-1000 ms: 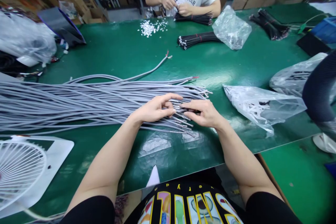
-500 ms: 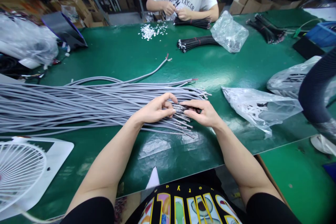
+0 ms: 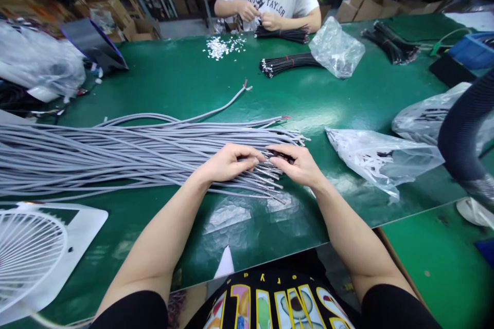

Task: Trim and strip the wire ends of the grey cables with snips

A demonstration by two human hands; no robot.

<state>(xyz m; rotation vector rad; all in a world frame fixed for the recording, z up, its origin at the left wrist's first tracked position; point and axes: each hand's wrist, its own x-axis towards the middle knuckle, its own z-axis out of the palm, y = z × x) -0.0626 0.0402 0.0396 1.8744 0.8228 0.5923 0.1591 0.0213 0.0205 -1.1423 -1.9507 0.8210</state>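
Both hands meet at the stripped tips of the grey cables [image 3: 116, 151], which lie in a long bundle across the green counter [image 3: 173, 72]. I see my left hand [image 3: 227, 163] with its grip curled tight over a few cable ends. My right hand [image 3: 300, 164] pinches the same ends, fingertips almost touching the left's. A clear plastic bag [image 3: 380, 157] lies near the right hand.

Shirt [image 3: 283, 273]: black, short sleeves
Print [image 3: 270, 304]: yellow-outlined capitals filled with fruit pictures
Hands: left hand [image 3: 227, 164] and right hand [image 3: 303, 167] bare, forearms [image 3: 170, 236] too
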